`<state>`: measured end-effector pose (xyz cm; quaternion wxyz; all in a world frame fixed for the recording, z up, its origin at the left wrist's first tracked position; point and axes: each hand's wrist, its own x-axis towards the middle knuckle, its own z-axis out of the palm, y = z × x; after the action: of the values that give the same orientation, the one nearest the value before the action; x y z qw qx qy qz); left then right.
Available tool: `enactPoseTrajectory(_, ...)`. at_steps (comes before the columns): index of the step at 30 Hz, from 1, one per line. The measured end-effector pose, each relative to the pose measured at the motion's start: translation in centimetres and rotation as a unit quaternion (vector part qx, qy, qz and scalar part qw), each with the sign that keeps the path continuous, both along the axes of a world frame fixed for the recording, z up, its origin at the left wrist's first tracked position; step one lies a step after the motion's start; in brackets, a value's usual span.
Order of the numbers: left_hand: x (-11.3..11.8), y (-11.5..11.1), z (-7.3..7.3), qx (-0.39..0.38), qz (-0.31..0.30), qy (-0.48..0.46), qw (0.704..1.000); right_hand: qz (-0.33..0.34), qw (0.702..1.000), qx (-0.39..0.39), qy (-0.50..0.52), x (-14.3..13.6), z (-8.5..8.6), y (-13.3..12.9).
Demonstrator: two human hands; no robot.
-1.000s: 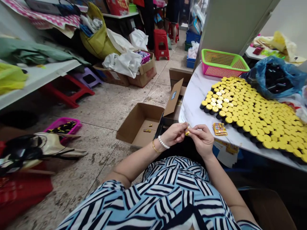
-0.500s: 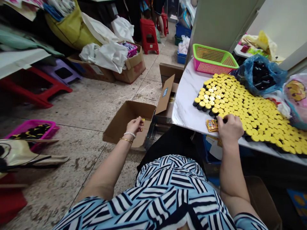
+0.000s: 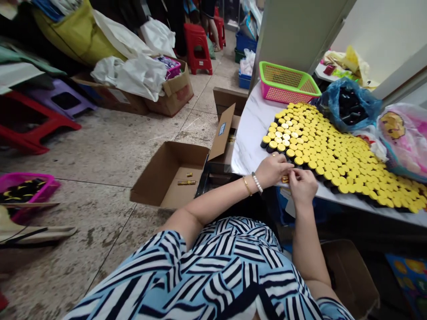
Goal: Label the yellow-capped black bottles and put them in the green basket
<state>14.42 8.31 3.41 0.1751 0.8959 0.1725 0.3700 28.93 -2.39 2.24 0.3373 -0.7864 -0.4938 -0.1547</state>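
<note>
My left hand (image 3: 271, 171), with a bead bracelet and a gold bangle, reaches across to the table's front edge. Its fingers are closed and meet the fingertips of my right hand (image 3: 303, 184), which are pinched together. Whatever lies between them is too small and covered to make out. Part of an orange-gold wrapped pack (image 3: 285, 178) shows on the table beneath my left hand. Just beyond stand many short black cylinders with yellow caps (image 3: 320, 146), packed upright. Gold-and-black batteries (image 3: 187, 182) lie in the open cardboard box (image 3: 163, 166) on the floor.
A green-and-pink basket (image 3: 288, 84) sits at the back of the white table (image 3: 245, 142). Behind the cylinders are a blue bag of black parts (image 3: 353, 104) and a pink plastic bag (image 3: 403, 133). Red stools (image 3: 198, 49) and filled boxes (image 3: 170, 95) stand on the floor.
My left hand has moved from above the cardboard box to the table, beside my right hand. Batteries now lie in view in the box. The camera view has shifted slightly.
</note>
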Motion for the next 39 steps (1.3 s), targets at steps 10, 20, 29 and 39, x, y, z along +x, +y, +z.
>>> enactPoseTrajectory(10,2.5,2.1,-0.2,-0.071,-0.008,-0.038,0.997,-0.001,0.975,0.175,0.136,-0.2,-0.2,-0.9)
enactPoseTrajectory(20,-5.9,-3.9,2.3,-0.170,0.044,-0.216,0.960,0.227,0.847,0.086,0.472,-6.8,1.2,-1.3)
enactPoseTrajectory(29,-12.7,-6.6,1.1,-0.445,0.114,-0.280,0.843,0.245,0.727,0.071,0.637,-11.1,-0.2,-0.1)
enactPoseTrajectory(39,-13.7,-7.5,2.2,-0.500,0.106,-0.257,0.820,0.232,0.774,0.083,0.584,-13.8,-1.3,-0.3)
